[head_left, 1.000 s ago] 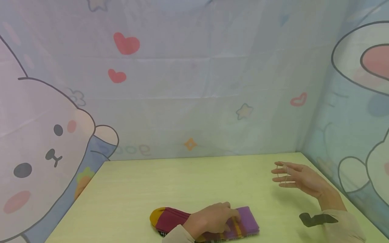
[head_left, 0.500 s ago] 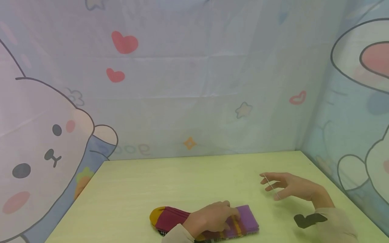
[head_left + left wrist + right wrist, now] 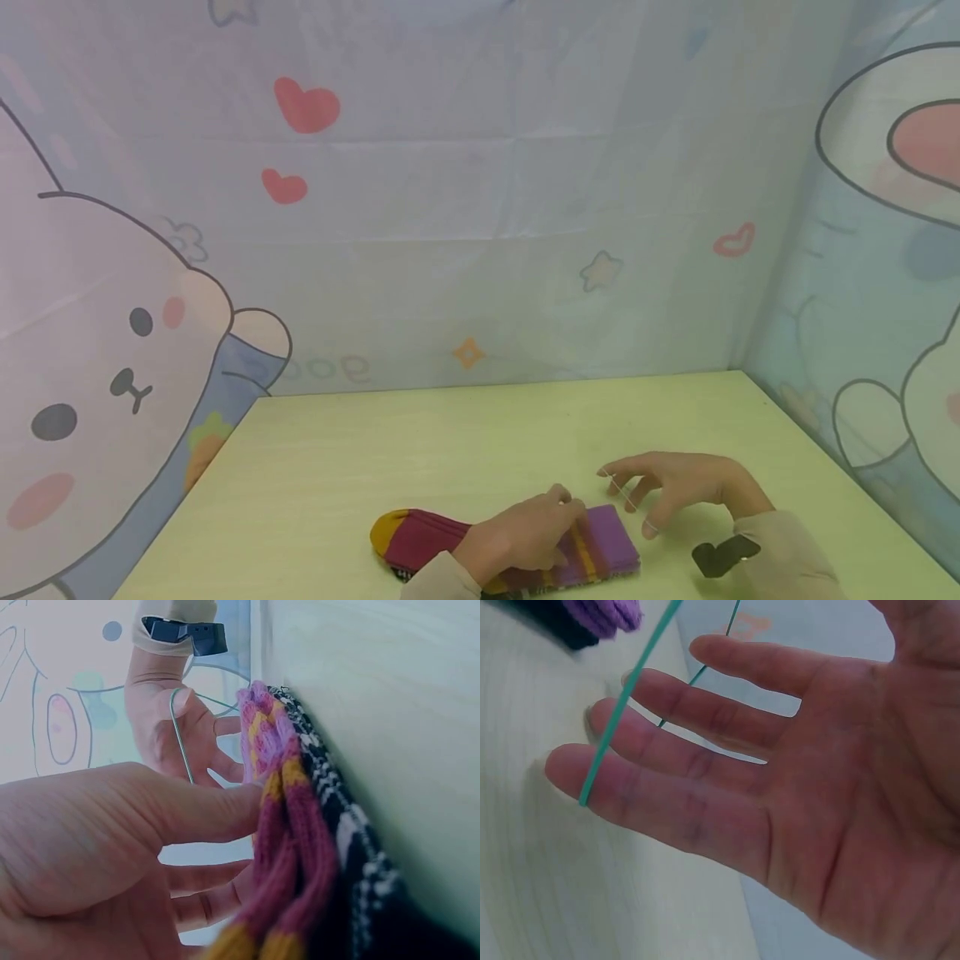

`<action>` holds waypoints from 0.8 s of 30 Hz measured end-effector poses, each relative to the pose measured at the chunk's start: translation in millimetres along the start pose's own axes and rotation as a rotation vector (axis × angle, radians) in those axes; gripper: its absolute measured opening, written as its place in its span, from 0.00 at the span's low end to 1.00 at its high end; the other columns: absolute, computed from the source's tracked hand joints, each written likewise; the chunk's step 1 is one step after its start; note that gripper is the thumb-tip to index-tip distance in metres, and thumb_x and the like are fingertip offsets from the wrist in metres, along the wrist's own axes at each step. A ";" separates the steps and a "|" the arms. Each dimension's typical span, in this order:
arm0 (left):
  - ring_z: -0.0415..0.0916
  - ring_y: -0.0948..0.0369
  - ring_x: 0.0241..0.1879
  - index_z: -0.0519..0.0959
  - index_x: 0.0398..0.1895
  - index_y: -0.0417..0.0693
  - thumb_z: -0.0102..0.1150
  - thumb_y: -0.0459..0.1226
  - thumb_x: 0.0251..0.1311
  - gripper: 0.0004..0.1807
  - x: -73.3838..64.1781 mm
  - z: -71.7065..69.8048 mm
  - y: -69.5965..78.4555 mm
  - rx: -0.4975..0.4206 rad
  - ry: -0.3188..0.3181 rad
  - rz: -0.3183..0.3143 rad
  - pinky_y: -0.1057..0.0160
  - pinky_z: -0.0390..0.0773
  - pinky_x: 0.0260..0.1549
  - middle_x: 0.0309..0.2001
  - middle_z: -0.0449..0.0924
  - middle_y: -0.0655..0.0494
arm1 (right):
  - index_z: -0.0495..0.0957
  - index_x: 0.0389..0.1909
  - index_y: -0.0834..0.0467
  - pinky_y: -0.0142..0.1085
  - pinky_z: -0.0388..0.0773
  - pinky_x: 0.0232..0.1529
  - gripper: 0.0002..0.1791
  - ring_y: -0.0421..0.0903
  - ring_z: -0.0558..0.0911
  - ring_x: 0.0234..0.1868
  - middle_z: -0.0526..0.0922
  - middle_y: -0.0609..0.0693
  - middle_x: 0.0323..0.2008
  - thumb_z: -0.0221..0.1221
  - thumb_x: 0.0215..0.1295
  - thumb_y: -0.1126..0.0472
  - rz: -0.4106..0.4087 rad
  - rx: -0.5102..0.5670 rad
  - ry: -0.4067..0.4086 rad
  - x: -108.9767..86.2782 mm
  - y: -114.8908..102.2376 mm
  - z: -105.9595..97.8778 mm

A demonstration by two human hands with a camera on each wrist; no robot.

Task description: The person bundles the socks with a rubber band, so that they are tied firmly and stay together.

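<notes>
A stack of folded knitted socks [image 3: 420, 540], maroon and purple with mustard bands, lies flat on the table. A black-and-white patterned sock [image 3: 349, 832] forms its underside. My left hand [image 3: 521, 533] holds the stack across its middle, thumb along one edge and fingers over the top. Just right of the purple cuffs, my right hand [image 3: 678, 487] hovers above the table with its fingers spread. Around those fingers a thin green rubber band [image 3: 609, 739] is stretched, apart from the socks. The stack's middle is hidden under my left hand in the head view.
The pale yellow table [image 3: 360, 450] reaches back to a printed cloth backdrop [image 3: 450, 208] with hearts and cartoon animals. Cloth also hangs along the left and right sides. A dark wrist device [image 3: 723, 556] sits on the right sleeve.
My right hand has come left and toward me, down close to the purple end of the socks, turning as it moved. The left hand and socks stay in place.
</notes>
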State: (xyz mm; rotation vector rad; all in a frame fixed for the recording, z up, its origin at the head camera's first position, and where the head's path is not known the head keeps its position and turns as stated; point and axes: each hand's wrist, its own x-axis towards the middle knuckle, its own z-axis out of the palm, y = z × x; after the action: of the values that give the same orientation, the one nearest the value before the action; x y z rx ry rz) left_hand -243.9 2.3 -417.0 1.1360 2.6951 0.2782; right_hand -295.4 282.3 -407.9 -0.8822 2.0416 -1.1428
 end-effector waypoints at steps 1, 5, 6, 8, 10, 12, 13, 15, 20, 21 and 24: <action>0.74 0.69 0.46 0.74 0.60 0.55 0.72 0.40 0.57 0.27 1.1 0.3 -0.3 0.001 -0.002 -0.011 0.70 0.76 0.41 0.53 0.73 0.61 | 0.57 0.75 0.65 0.48 0.77 0.53 0.50 0.63 0.75 0.58 0.72 0.64 0.62 0.72 0.54 0.62 0.003 0.003 -0.011 1.5 -1.9 1.1; 0.75 0.68 0.50 0.69 0.63 0.54 0.73 0.40 0.56 0.32 5.0 0.7 -1.5 -0.017 -0.012 -0.047 0.67 0.76 0.47 0.49 0.76 0.63 | 0.57 0.75 0.66 0.46 0.77 0.52 0.50 0.62 0.75 0.58 0.73 0.61 0.61 0.71 0.53 0.62 0.010 0.004 -0.032 5.5 -5.6 4.3; 0.75 0.68 0.50 0.69 0.64 0.54 0.74 0.40 0.55 0.34 5.6 0.5 -1.6 -0.023 -0.013 -0.052 0.67 0.76 0.47 0.49 0.76 0.62 | 0.57 0.75 0.66 0.45 0.77 0.52 0.50 0.62 0.76 0.57 0.74 0.60 0.61 0.71 0.52 0.62 0.009 0.005 -0.035 6.2 -6.0 5.1; 0.76 0.68 0.48 0.69 0.63 0.54 0.75 0.39 0.54 0.34 6.6 -0.4 -1.3 -0.031 -0.014 -0.061 0.67 0.77 0.45 0.48 0.76 0.62 | 0.57 0.74 0.67 0.44 0.78 0.51 0.50 0.61 0.77 0.56 0.74 0.60 0.60 0.70 0.52 0.63 0.008 0.014 -0.041 7.4 -6.0 6.9; 0.75 0.68 0.45 0.71 0.59 0.55 0.76 0.39 0.53 0.31 7.5 -1.2 -0.3 -0.024 -0.016 -0.069 0.67 0.77 0.43 0.45 0.75 0.62 | 0.57 0.74 0.68 0.45 0.79 0.50 0.49 0.61 0.78 0.55 0.74 0.60 0.60 0.69 0.51 0.65 0.007 0.036 -0.051 8.3 -5.7 8.4; 0.74 0.68 0.41 0.73 0.55 0.55 0.76 0.38 0.52 0.28 8.5 -3.0 1.5 -0.023 -0.027 -0.079 0.68 0.76 0.40 0.42 0.73 0.63 | 0.58 0.74 0.67 0.44 0.80 0.49 0.49 0.60 0.79 0.54 0.73 0.61 0.60 0.68 0.50 0.65 0.012 0.045 -0.051 8.8 -5.7 9.7; 0.74 0.68 0.39 0.73 0.53 0.55 0.77 0.38 0.52 0.27 9.0 -4.1 2.5 -0.025 -0.033 -0.086 0.68 0.76 0.39 0.41 0.72 0.63 | 0.58 0.74 0.67 0.44 0.80 0.48 0.49 0.59 0.79 0.53 0.73 0.61 0.60 0.68 0.49 0.65 0.018 0.047 -0.049 9.0 -5.7 10.2; 0.72 0.68 0.36 0.72 0.51 0.57 0.76 0.37 0.52 0.26 10.1 -5.5 4.4 -0.035 -0.045 -0.107 0.67 0.76 0.37 0.40 0.71 0.63 | 0.59 0.74 0.65 0.43 0.80 0.47 0.49 0.58 0.80 0.52 0.72 0.61 0.61 0.66 0.47 0.65 0.032 0.047 -0.044 9.5 -6.1 11.1; 0.71 0.67 0.34 0.69 0.56 0.58 0.76 0.33 0.50 0.32 14.7 -8.8 7.5 -0.088 -0.061 -0.157 0.66 0.76 0.36 0.43 0.74 0.63 | 0.61 0.74 0.62 0.42 0.80 0.46 0.49 0.57 0.82 0.49 0.72 0.59 0.61 0.62 0.43 0.66 0.037 0.049 -0.055 11.5 -7.1 12.7; 0.72 0.67 0.34 0.68 0.58 0.59 0.76 0.32 0.50 0.34 15.6 -9.1 8.0 -0.098 -0.065 -0.169 0.65 0.77 0.36 0.44 0.75 0.63 | 0.61 0.74 0.62 0.42 0.80 0.46 0.49 0.57 0.82 0.48 0.72 0.59 0.61 0.62 0.43 0.67 0.033 0.052 -0.062 12.2 -7.0 12.8; 0.72 0.67 0.34 0.67 0.60 0.61 0.76 0.31 0.49 0.37 17.3 -9.4 9.2 -0.111 -0.075 -0.197 0.64 0.77 0.36 0.48 0.76 0.62 | 0.63 0.74 0.59 0.41 0.80 0.45 0.48 0.56 0.83 0.48 0.72 0.58 0.61 0.62 0.43 0.67 0.034 0.052 -0.070 13.7 -7.2 12.8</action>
State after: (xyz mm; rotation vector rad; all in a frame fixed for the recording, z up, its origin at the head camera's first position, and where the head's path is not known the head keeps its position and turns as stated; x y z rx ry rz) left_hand -251.8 20.2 -407.6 0.8270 2.6631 0.3406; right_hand -291.6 262.7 -409.7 -0.8470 1.9547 -1.1254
